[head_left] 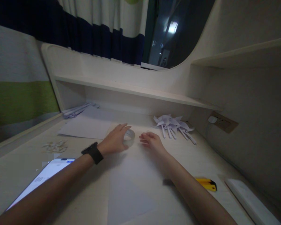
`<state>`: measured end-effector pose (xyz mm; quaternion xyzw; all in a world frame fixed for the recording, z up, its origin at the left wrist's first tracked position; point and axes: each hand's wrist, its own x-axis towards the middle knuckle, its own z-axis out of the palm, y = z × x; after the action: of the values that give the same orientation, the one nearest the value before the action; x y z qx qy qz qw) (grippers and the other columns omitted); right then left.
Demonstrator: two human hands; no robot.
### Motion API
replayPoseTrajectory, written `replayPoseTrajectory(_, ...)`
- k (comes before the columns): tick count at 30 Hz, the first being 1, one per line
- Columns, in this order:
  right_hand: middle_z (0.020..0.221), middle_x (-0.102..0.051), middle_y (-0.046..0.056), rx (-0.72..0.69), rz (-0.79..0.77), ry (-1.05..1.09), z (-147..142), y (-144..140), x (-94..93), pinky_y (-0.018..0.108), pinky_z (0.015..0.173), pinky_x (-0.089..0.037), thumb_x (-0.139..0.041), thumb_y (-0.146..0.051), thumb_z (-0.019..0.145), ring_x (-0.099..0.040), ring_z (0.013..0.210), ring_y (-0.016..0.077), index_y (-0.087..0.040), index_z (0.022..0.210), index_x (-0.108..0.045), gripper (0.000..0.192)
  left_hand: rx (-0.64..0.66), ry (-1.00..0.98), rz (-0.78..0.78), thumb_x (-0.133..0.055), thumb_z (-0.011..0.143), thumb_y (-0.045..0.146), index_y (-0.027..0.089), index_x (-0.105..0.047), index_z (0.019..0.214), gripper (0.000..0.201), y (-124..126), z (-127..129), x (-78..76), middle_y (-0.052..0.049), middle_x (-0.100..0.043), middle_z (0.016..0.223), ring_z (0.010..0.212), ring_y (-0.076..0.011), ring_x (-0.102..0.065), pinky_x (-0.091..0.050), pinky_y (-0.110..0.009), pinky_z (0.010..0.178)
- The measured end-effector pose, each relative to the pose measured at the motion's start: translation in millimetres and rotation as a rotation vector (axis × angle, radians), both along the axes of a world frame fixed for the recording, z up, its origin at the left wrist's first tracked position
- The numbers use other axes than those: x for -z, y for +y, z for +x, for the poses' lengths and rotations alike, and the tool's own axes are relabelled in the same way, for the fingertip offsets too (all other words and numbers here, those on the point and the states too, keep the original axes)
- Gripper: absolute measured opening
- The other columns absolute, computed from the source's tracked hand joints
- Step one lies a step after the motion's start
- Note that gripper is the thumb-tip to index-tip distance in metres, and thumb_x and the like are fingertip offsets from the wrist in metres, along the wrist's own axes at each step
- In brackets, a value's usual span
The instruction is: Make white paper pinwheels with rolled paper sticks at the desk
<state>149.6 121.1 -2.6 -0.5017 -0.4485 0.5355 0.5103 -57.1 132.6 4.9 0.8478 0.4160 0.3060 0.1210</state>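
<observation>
My left hand [114, 139], with a black watch on the wrist, reaches across the pale desk [201, 156] and closes its fingers around a roll of clear tape [130, 136]. My right hand [151, 139] rests just to the right of the roll, fingers loosely curled, holding nothing. Both hands lie over a sheet of white paper [133, 184] spread on the desk in front of me.
Several white paper pinwheels [173, 125] lie at the back right. A yellow utility knife [207, 184] sits beside my right forearm, a white bar [248, 200] further right. A lit phone [44, 178] lies at left, with paper scraps [55, 146] and stacked sheets [86, 125] beyond. A wall socket [221, 122] is on the right panel.
</observation>
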Motion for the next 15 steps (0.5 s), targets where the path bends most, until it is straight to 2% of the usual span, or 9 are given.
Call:
replayPoseTrajectory(2,0.089,-0.069,0.007,-0.026,0.096,-0.051,-2,-4,-4.2,0.028,0.065,-0.047,-0.069,-0.042,0.071,-0.063,0.081,0.0179,-0.018,0.079,-0.064,0.026,0.120,-0.136,-0.086,-0.069,0.064,0.022,0.018,-0.053,0.123,0.061,-9,1,-12.3,-0.013,-0.051,0.133,0.124,-0.0308,-0.044,-0.032,-0.043,0.104)
replayPoseTrajectory(4,0.090,-0.069,0.008,-0.062,0.206,-0.097,-6,-8,-8.0,0.031,0.070,-0.048,-0.068,-0.049,0.071,-0.063,0.086,0.0200,-0.018,0.080,-0.065,0.032,0.247,-0.300,-0.309,-0.064,0.074,0.026,0.018,-0.060,0.112,0.039,-20,4,-23.6,-0.010,-0.061,0.119,0.109,-0.0259,-0.056,-0.045,-0.038,0.090)
replayPoseTrajectory(6,0.090,-0.069,0.008,-0.085,0.261,-0.097,-11,-11,-11.3,0.034,0.073,-0.049,-0.068,-0.053,0.070,-0.063,0.088,0.0212,-0.018,0.080,-0.066,0.036,0.255,-0.417,-0.409,-0.065,0.076,0.031,0.017,-0.064,0.096,0.024,-29,7,-30.9,-0.009,-0.066,0.104,0.095,-0.0227,-0.062,-0.048,-0.033,0.080)
replayPoseTrajectory(9,0.088,-0.070,0.007,-0.105,0.234,-0.017,-16,-16,-16.5,0.035,0.075,-0.049,-0.070,-0.051,0.068,-0.064,0.086,0.0210,-0.018,0.079,-0.066,0.035,0.258,-0.459,-0.494,-0.067,0.075,0.028,0.015,-0.064,0.077,0.013,-36,5,-33.4,-0.003,-0.067,0.079,0.073,-0.0162,-0.062,-0.047,-0.028,0.070)
replayPoseTrajectory(12,0.088,-0.070,0.007,-0.187,0.168,0.106,-17,-22,-23.1,0.035,0.079,-0.049,-0.076,-0.041,0.066,-0.064,0.086,0.0202,-0.017,0.079,-0.067,0.028,0.245,-0.404,-0.510,-0.068,0.074,0.023,0.015,-0.065,0.071,0.009,-35,-4,-31.9,0.000,-0.065,0.068,0.064,-0.0130,-0.059,-0.045,-0.025,0.064)
replayPoseTrajectory(15,0.092,-0.071,0.007,-0.322,0.127,0.213,-15,-31,-30.2,0.036,0.084,-0.048,-0.079,-0.028,0.064,-0.064,0.091,0.0203,-0.018,0.079,-0.068,0.021,0.240,-0.363,-0.508,-0.069,0.074,0.022,0.015,-0.067,0.072,0.008,-31,-15,-33.9,-0.001,-0.066,0.067,0.064,-0.0132,-0.060,-0.044,-0.025,0.063)
